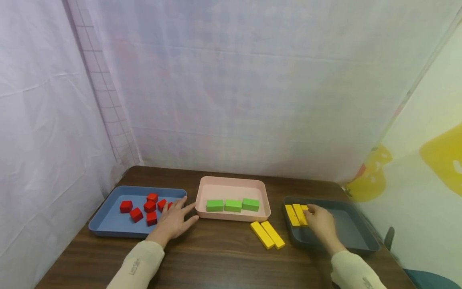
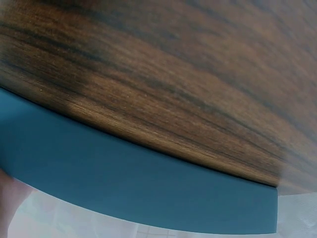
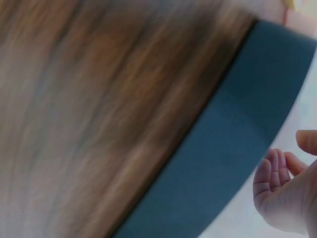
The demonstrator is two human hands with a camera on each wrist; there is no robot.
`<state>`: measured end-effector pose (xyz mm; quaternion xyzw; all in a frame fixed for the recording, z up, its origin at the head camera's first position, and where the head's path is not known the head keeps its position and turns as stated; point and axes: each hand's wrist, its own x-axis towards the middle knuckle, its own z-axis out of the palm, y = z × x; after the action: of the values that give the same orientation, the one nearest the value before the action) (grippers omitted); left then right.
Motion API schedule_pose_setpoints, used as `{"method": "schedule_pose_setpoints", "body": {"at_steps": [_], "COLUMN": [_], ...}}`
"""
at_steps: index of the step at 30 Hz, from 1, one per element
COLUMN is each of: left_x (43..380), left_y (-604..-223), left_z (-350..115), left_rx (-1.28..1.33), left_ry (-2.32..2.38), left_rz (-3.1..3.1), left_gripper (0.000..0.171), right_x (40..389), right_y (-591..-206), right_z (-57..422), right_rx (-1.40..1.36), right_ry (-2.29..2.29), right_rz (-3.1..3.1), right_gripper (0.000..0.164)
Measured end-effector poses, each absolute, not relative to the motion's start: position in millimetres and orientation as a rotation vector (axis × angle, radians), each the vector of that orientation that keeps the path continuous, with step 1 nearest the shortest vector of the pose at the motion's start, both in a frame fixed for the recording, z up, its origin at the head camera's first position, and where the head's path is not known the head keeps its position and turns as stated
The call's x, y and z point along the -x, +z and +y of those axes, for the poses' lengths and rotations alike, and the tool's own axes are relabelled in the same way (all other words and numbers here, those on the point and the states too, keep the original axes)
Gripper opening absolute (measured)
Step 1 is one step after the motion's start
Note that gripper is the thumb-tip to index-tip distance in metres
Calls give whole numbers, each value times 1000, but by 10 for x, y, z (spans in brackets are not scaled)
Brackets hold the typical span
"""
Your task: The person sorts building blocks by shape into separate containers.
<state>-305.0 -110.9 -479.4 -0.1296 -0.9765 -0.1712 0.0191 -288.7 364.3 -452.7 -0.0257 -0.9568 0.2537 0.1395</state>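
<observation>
My left hand (image 1: 174, 220) lies with fingers spread over the right side of the blue tray (image 1: 108, 228), partly covering a red cube (image 1: 170, 205). Several more red cubes, such as one at the left (image 1: 126, 206), sit in that tray. Over at the right, my right hand (image 1: 322, 222) reaches into the dark grey tray (image 1: 346, 230) and pinches the far end of a yellow block (image 1: 304, 214). Beside it, two yellow blocks (image 1: 293, 216) lie parallel. From the right wrist, curled fingers (image 3: 265, 181) show behind the tray's wall, and the block is hidden there.
Between the trays stands a pink tray (image 1: 231, 186) holding three green blocks (image 1: 233, 206) in a row. Two more yellow blocks (image 1: 267, 235) lie side by side on the wooden table (image 1: 216, 257). White curtains (image 1: 234, 100) hang behind the table.
</observation>
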Motion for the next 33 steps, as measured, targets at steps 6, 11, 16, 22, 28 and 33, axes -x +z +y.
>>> {"method": "schedule_pose_setpoints", "body": {"at_steps": [6, 11, 16, 22, 28, 33], "left_x": [3048, 3058, 3068, 3072, 3071, 3070], "left_y": [-4784, -4770, -4778, -4807, -4816, -4806], "left_z": [-1121, -1119, -1122, -1114, -1114, -1109], "left_rx": [411, 411, 406, 396, 404, 406], "left_ry": [-529, -517, -520, -526, -519, -513], "left_rz": [-3022, -3029, -3033, -3045, -3036, -3030], "left_gripper": [59, 59, 60, 60, 60, 60], "right_x": [2789, 2623, 2473, 2421, 2386, 2334], "right_y": [-4413, -4412, -4578, -4749, -4806, -4810], "right_z": [3273, 2892, 2654, 2578, 2517, 2461], "right_rx": [-38, -168, -383, -588, -691, -796], "right_ry": [814, 812, 619, 314, 218, 247], "right_rz": [-2731, -2817, -2875, -2817, -2738, -2691], "right_gripper": [37, 33, 27, 24, 21, 25]}}
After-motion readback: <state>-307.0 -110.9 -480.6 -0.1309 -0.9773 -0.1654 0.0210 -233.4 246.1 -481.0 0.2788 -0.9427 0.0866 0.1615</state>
